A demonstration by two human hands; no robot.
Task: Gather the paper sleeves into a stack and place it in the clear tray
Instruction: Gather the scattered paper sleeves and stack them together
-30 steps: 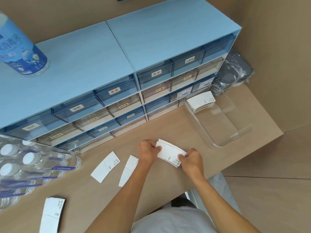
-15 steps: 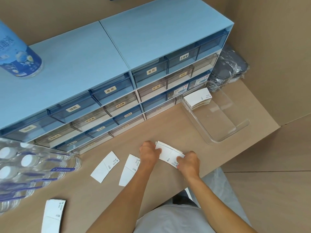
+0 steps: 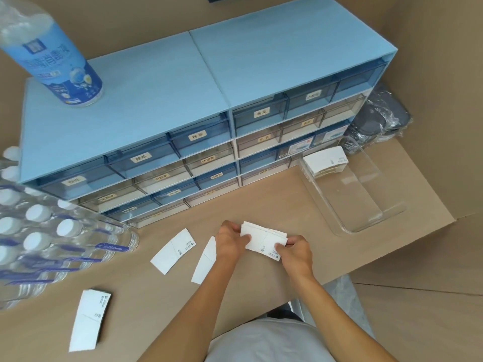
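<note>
Both bare hands, left hand (image 3: 230, 241) and right hand (image 3: 295, 253), pinch a small stack of white paper sleeves (image 3: 264, 240) by its ends, just above the brown tabletop (image 3: 261, 205). The clear plastic tray (image 3: 366, 202) sits to the right, already holding another sleeve stack (image 3: 325, 160) at its far end. Three loose white sleeves (image 3: 173, 250) lie to the left.

Drawer cabinet (image 3: 203, 131) standing at the table's (image 3: 162, 304) rear, bottle (image 3: 56, 56) sitting on it; bottled-water pack (image 3: 39, 239) lying left; clear tray (image 3: 366, 194) lying right, a sleeve pile (image 3: 324, 160) resting in its far end; loose sleeves (image 3: 173, 250) lying left of the held stack (image 3: 264, 241).
</note>
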